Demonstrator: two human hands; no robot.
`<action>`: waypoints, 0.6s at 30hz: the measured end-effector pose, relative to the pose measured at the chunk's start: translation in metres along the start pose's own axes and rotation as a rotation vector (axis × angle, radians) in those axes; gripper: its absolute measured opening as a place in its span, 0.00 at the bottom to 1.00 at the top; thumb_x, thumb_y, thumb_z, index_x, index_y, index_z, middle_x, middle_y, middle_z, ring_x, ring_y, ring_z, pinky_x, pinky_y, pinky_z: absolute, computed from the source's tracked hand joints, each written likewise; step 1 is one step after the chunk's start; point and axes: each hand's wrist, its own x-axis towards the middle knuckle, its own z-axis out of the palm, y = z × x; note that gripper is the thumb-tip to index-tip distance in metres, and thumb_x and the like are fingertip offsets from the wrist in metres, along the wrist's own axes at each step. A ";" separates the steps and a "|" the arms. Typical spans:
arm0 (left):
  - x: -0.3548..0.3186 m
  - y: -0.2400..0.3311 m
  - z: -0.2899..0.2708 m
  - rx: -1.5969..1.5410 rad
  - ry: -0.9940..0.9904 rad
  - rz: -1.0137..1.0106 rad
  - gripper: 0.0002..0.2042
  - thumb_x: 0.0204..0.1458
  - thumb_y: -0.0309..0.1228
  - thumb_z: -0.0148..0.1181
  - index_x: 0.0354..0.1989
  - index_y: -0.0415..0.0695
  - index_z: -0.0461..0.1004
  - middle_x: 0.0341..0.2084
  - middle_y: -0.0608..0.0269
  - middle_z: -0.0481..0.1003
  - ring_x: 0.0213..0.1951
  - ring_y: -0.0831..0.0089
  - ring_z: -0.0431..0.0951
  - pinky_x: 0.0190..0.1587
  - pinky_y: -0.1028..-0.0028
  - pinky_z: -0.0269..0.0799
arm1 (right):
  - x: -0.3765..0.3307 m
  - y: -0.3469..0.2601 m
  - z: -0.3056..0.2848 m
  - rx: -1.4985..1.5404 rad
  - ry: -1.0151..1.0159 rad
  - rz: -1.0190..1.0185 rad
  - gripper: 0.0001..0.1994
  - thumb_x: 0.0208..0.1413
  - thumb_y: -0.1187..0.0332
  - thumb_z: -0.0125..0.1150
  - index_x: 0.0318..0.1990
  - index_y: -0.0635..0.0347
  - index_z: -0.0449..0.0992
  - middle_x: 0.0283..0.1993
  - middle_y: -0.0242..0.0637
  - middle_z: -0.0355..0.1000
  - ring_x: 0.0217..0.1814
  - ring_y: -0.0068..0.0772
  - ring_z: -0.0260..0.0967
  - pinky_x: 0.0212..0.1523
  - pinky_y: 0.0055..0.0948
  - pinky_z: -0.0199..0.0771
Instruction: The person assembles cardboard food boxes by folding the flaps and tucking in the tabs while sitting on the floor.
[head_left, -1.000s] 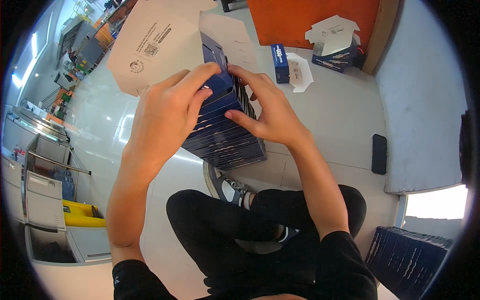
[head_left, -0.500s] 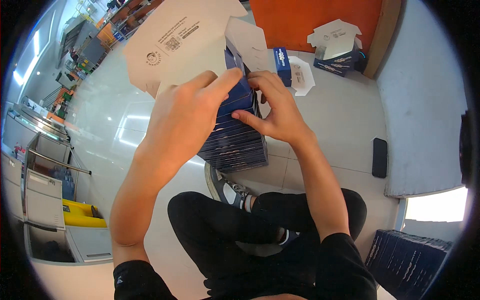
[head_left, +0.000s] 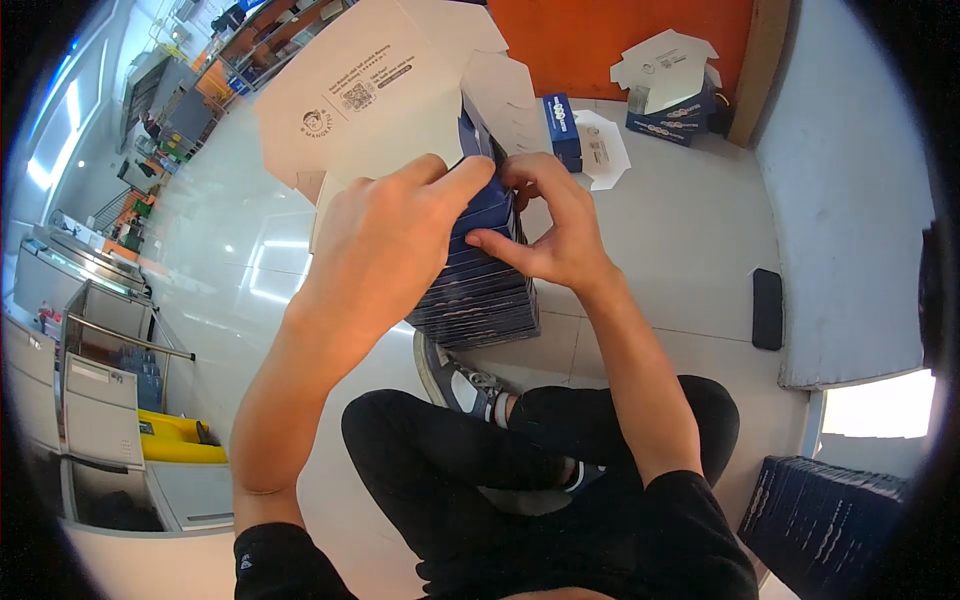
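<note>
A cardboard box [head_left: 390, 120], dark blue outside and white inside, sits on a stack of flat dark blue cardboard blanks [head_left: 485, 305] in front of me. Its large white lid stands open, leaning away to the left. My left hand [head_left: 385, 235] is closed around the box's near left part, thumb and forefinger at a raised blue side wall. At the right corner my right hand [head_left: 560, 220] grips the same box, with bent fingers at the side wall and the thumb on the near blue face. The hands hide much of the box's inside.
Beyond the stack, a blue box [head_left: 562, 130] lies beside a white flap on the tiled floor. Several blue boxes with an open white lid [head_left: 668, 80] stand by the orange panel [head_left: 600, 45]. A black phone [head_left: 767, 310] lies by the right wall; more blanks [head_left: 825, 525] stand at lower right.
The view has shifted slightly. Both hands stay on the box; my right fingers are a little more bent at its corner, and the white lid sits slightly farther right.
</note>
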 end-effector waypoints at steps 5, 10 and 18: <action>0.012 -0.006 0.016 -0.278 -0.033 0.035 0.06 0.58 0.30 0.66 0.41 0.45 0.81 0.31 0.52 0.81 0.31 0.50 0.81 0.33 0.61 0.74 | 0.007 -0.005 -0.011 0.107 -0.115 0.121 0.24 0.39 0.63 0.85 0.40 0.61 0.76 0.39 0.38 0.73 0.36 0.36 0.70 0.36 0.30 0.73; 0.015 -0.004 0.014 -0.244 -0.101 0.025 0.06 0.60 0.29 0.63 0.44 0.46 0.79 0.31 0.50 0.81 0.32 0.46 0.80 0.34 0.58 0.73 | 0.011 -0.007 -0.025 0.165 -0.217 0.207 0.20 0.42 0.70 0.84 0.41 0.58 0.78 0.45 0.32 0.75 0.46 0.30 0.74 0.43 0.28 0.79; 0.015 0.008 0.014 -0.072 -0.189 0.028 0.04 0.63 0.30 0.58 0.44 0.48 0.74 0.28 0.49 0.80 0.34 0.43 0.80 0.34 0.52 0.72 | 0.012 -0.007 -0.032 0.259 -0.243 0.272 0.19 0.40 0.69 0.84 0.36 0.60 0.76 0.41 0.33 0.74 0.42 0.31 0.74 0.42 0.30 0.78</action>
